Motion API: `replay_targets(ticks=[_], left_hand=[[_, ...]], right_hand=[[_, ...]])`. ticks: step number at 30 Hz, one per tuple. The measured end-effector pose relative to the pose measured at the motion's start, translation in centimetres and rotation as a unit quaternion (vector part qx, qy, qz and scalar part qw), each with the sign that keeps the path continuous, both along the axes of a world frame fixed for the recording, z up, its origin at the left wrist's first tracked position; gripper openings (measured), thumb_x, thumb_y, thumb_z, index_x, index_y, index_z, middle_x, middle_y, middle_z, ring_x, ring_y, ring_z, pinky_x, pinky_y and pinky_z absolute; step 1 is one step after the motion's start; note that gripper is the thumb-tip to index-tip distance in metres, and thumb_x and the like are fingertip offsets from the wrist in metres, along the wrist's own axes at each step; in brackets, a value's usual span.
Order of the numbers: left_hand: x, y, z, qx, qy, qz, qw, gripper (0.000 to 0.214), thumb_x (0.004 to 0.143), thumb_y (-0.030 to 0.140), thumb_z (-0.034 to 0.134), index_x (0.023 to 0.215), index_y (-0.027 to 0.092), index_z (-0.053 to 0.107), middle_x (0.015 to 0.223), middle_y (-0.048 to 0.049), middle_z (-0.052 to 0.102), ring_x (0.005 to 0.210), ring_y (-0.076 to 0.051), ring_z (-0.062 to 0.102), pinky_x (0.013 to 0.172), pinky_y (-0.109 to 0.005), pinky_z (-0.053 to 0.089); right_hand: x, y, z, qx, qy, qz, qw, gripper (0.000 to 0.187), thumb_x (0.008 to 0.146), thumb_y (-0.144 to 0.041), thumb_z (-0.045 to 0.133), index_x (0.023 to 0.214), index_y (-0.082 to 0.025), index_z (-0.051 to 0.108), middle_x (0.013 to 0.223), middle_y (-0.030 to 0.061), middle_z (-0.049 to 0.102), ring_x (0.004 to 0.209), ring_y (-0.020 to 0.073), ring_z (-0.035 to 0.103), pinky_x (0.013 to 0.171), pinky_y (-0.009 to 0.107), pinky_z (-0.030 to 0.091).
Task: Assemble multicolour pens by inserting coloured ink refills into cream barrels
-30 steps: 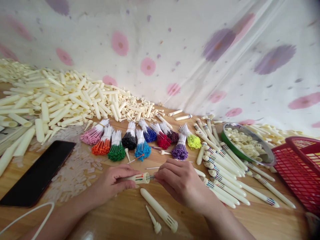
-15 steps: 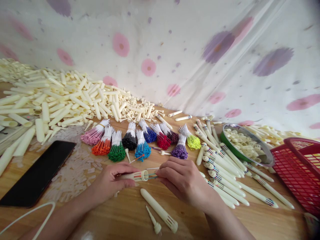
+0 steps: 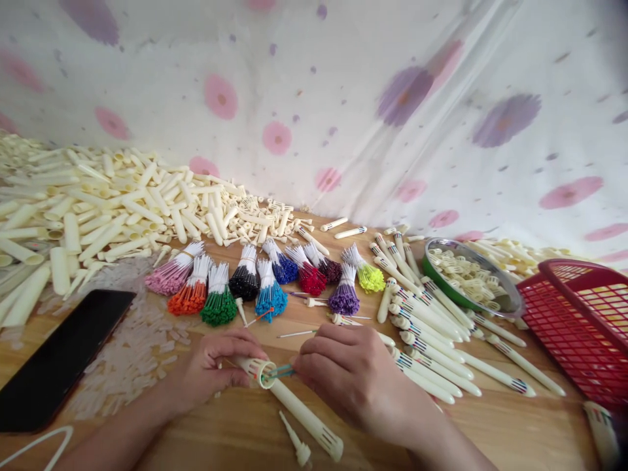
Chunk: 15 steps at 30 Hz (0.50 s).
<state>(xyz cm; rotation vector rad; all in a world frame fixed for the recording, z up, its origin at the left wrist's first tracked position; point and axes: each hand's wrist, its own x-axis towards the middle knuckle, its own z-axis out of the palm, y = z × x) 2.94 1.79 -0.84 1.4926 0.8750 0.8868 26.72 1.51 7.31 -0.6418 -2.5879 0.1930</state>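
Note:
My left hand (image 3: 210,369) is closed around a cream slotted pen barrel (image 3: 253,366), its round open end turned right and toward me. Pinched in my right hand (image 3: 348,373) are thin blue-green pen refills (image 3: 281,372), reaching into that opening; the fingers hide their other ends and how many there are. Below on the table lie another slotted barrel (image 3: 308,417) and a small cone-shaped piece (image 3: 295,439). Bundles of coloured refills stand just beyond my hands, among them light blue (image 3: 271,297), green (image 3: 218,304) and purple (image 3: 344,297).
Cream tubes (image 3: 112,203) are heaped at the back left. A phone (image 3: 59,360) lies beside scattered clear small pieces (image 3: 125,356). To the right are multicolour pens (image 3: 432,353), a metal bowl (image 3: 513,301) of cream parts and a red basket (image 3: 564,327). Patterned sheeting (image 3: 343,98) hangs behind.
The barrel's open end has dipped and turned more toward me. My right hand is lower against the table, with the refills still at the opening. The whole view has shifted slightly.

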Motion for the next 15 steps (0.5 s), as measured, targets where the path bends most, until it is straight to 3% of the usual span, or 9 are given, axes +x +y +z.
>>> replay_targets(ticks=[15], left_hand=[[0.6, -0.4, 1.2, -0.056, 0.018, 0.011, 0.998, 0.017, 0.062, 0.029, 0.076, 0.078, 0.026, 0.079, 0.077, -0.006, 0.071, 0.069, -0.021, 0.062, 0.063, -0.029, 0.049]], right_hand=[[-0.1, -0.1, -0.1, -0.002, 0.001, 0.006, 1.0, 0.023, 0.09, -0.01, 0.045, 0.073, -0.012, 0.06, 0.066, 0.0029, 0.059, 0.058, 0.0128, 0.045, 0.053, 0.025, 0.036]])
